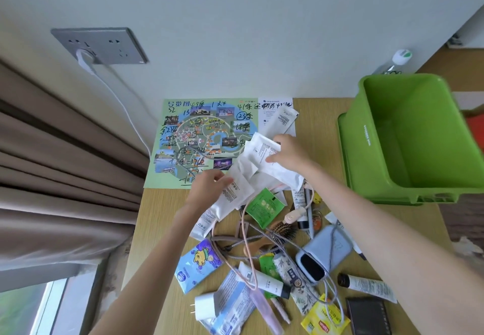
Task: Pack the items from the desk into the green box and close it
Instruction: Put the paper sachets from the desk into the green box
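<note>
Soft, even daylight fills the scene, brightest on the pale wall (pixel 235 20) at the far side. A window (pixel 31 306) at the near left glows washed-out green. Shadows are faint: a soft one beside the wall socket (pixel 99 45), another under the green box (pixel 408 135). Wide-angle distortion bows the curtain (pixel 52 164) and the counter (pixel 162 217) edges outward. The left hand (pixel 207 188), right hand (pixel 290 151) and the white packets (pixel 259 149) they grip are slightly smeared by motion blur

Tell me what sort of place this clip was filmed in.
Likely a hotel room or bedroom: a wooden desk against a wall with a socket panel, heavy curtains beside a window, and toiletry tubes near a tourist map.
</note>
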Demonstrator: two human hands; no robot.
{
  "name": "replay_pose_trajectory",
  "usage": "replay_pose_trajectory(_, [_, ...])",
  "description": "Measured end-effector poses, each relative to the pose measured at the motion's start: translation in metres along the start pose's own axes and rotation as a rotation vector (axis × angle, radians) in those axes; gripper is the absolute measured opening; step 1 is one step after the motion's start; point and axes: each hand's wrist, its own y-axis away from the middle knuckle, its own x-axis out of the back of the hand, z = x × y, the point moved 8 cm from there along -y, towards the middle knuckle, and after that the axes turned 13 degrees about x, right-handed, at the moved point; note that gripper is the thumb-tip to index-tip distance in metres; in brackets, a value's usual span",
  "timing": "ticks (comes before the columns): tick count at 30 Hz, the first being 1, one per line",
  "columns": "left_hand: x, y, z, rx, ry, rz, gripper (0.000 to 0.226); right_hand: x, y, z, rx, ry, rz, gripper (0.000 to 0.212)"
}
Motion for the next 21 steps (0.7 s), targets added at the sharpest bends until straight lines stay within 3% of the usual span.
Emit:
replay_pose_trajectory(4, [0.032,0.013,0.016,-0.054,0.075,0.107,0.027,0.022,0.011,-0.015,0.027,-0.091,0.090,0.036])
replay_pose_trajectory(13, [0.087,0.053,0.121,-0.264,0.306,0.376,0.027,0.160,0.068,-0.050,0.111,-0.308,0.575,0.037])
replay_pose_trajectory(21, [0.028,0.070,0.229,-0.355,0.456,0.286,0.023,0.270,0.142,0.042,-0.043,-0.419,0.826,0.028])
